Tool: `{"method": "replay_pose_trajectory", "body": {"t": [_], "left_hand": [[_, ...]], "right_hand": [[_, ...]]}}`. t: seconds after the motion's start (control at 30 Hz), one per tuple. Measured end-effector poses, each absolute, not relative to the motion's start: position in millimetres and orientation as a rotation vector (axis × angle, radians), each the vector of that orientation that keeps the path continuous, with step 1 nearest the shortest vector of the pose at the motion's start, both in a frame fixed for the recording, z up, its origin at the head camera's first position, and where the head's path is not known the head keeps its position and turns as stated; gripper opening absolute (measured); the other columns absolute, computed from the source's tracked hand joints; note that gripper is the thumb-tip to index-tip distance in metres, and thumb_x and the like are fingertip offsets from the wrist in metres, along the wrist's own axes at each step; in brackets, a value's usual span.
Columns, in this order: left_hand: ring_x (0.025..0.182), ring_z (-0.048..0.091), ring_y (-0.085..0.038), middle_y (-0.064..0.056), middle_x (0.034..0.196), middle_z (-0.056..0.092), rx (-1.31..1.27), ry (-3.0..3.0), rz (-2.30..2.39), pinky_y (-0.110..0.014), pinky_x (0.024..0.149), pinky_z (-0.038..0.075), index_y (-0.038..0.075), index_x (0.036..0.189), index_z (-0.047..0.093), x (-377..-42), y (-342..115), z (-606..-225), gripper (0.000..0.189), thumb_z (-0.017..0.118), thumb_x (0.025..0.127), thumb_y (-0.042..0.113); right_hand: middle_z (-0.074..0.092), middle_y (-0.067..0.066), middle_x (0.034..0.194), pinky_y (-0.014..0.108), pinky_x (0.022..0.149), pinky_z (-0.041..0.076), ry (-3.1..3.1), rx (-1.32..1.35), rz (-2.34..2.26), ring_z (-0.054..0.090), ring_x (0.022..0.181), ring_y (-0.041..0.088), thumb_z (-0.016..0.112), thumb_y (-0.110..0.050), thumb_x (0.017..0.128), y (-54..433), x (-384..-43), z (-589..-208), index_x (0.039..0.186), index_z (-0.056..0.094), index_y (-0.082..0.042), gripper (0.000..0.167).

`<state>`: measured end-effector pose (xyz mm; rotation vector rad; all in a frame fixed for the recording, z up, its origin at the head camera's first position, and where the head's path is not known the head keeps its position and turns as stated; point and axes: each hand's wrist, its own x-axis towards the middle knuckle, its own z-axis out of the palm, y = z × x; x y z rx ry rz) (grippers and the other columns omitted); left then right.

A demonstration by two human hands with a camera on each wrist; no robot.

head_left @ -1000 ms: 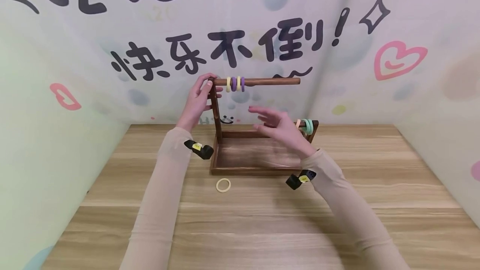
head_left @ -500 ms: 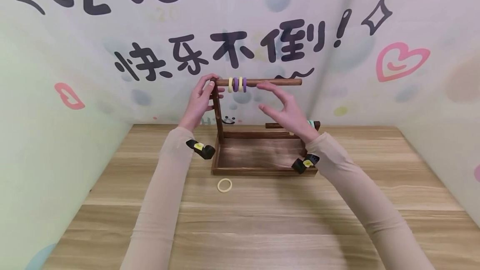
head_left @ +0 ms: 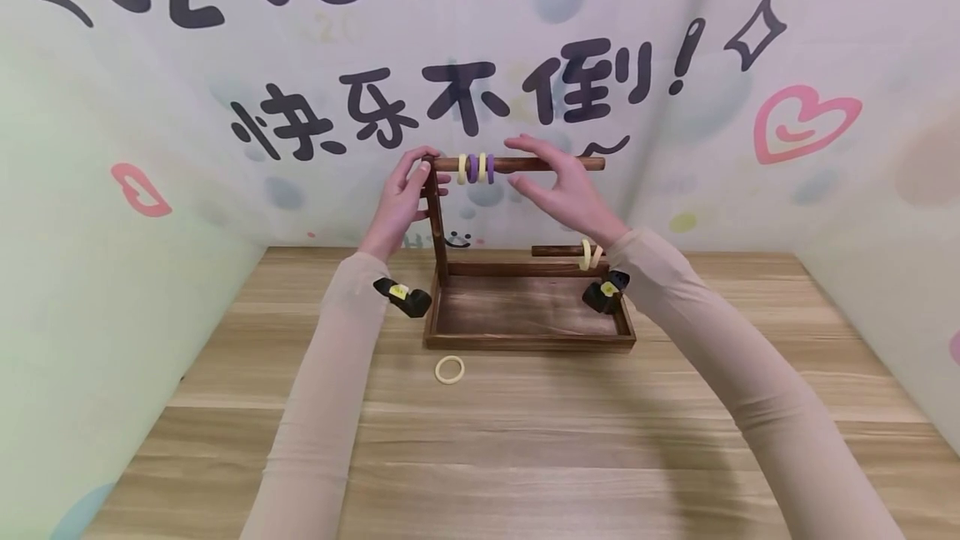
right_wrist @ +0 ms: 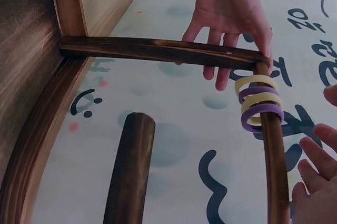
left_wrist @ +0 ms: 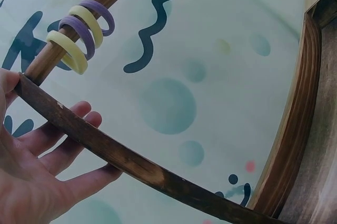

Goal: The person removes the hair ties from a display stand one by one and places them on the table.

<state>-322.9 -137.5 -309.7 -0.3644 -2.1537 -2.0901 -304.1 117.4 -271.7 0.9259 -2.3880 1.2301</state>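
Observation:
My left hand (head_left: pixel 397 202) grips the top corner of a dark wooden rack (head_left: pixel 437 227), thumb on the corner and fingers behind the post. From that corner a wooden bar (head_left: pixel 592 163) runs right, carrying yellow rings (left_wrist: pixel 66 51) and purple rings (right_wrist: pixel 263 109) in alternation near the post. My right hand (head_left: pixel 566 190) hovers at the bar, right of the rings, thumb and fingers apart and holding nothing. In the right wrist view, its fingers (right_wrist: pixel 316 155) stand beside the bar, apart from the rings.
A lower bar (head_left: pixel 555 251) bears a pale yellow ring (head_left: pixel 586 255) and a peach ring (head_left: pixel 597 257); my right sleeve hides its right end. Beneath is the rack's tray base (head_left: pixel 525 342). One cream ring (head_left: pixel 450 370) lies on the wooden table (head_left: pixel 480 457) in front.
My right hand has risen from below the upper bar to the bar's height, staying right of the rings. My left hand keeps its grip on the corner.

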Motion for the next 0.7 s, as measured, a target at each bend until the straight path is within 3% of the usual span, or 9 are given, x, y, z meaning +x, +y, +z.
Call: {"method": "replay_pose_trajectory", "body": {"t": [0.17, 0.37, 0.53, 0.7], "left_hand": [[0.108, 0.061, -0.032, -0.015, 0.119, 0.064, -0.346, -2.169, -2.079, -0.051, 0.083, 0.048, 0.027, 0.127, 0.052, -322.2, -137.2, -308.3, 0.026, 0.038, 0.106, 0.030], [0.109, 0.060, -0.031, -0.013, 0.118, 0.064, -0.332, -2.173, -2.080, -0.048, 0.081, 0.047, 0.028, 0.126, 0.053, -323.1, -137.7, -308.1, 0.026, 0.038, 0.105, 0.031], [0.111, 0.058, -0.038, -0.020, 0.121, 0.062, -0.348, -2.143, -2.107, -0.051, 0.083, 0.049, 0.025, 0.127, 0.053, -322.7, -137.5, -308.6, 0.026, 0.039, 0.105, 0.029], [0.108, 0.059, -0.036, -0.024, 0.123, 0.059, -0.358, -2.141, -2.107, -0.054, 0.085, 0.048, 0.024, 0.127, 0.052, -322.2, -136.2, -308.5, 0.026, 0.039, 0.105, 0.030]], "right_hand": [[0.041, 0.006, 0.149, 0.032, 0.111, 0.020, -2.420, 0.868, 1.267, 0.031, 0.137, 0.008, 0.064, -0.035, 0.093, 115.4, -310.8, -271.7, 0.139, 0.053, -0.018, 0.050], [0.050, 0.004, 0.141, 0.031, 0.109, 0.027, -2.404, 0.863, 1.257, 0.038, 0.133, 0.011, 0.065, -0.025, 0.094, 104.9, -318.3, -270.4, 0.137, 0.054, -0.010, 0.046], [0.055, 0.003, 0.136, 0.031, 0.102, 0.037, -2.431, 0.763, 1.249, 0.047, 0.127, 0.015, 0.064, -0.023, 0.095, 93.4, -319.0, -272.4, 0.135, 0.056, -0.009, 0.043], [0.056, 0.007, 0.135, 0.031, 0.102, 0.037, -2.388, 0.734, 1.298, 0.048, 0.126, 0.018, 0.064, -0.018, 0.095, 87.3, -317.8, -275.1, 0.133, 0.057, -0.007, 0.040]]}}
